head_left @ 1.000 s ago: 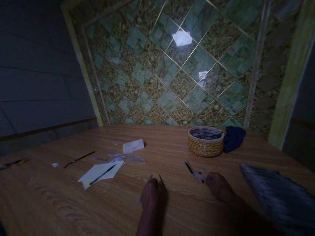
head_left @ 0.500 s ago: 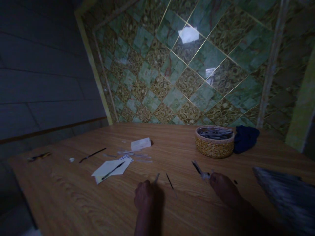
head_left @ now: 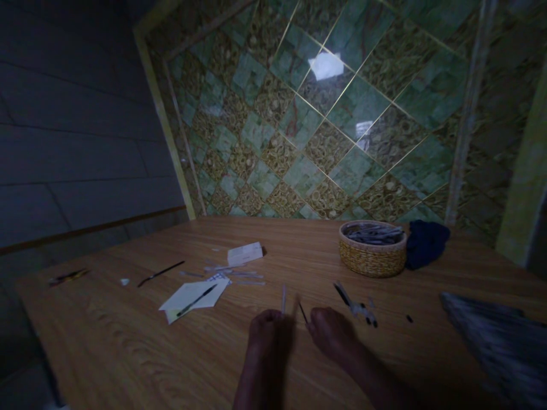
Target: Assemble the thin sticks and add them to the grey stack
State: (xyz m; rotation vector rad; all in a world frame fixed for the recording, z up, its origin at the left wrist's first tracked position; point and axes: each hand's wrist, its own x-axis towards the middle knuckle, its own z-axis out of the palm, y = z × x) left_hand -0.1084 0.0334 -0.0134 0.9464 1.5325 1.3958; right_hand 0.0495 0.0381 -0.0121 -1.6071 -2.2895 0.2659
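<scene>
Poking toward one o'clock, a thin pale strip is held low by the left hand, likely freeing its top. A thin black stick is touched at ten o'clock by the right hand; its grip cannot be told.

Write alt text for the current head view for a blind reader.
Over a wooden table, the left hand holds a thin pale rod and the right hand is at a dark stick. Paper with a pen on it lies left; a filled basket stands beside blue cloth, back right.
</scene>
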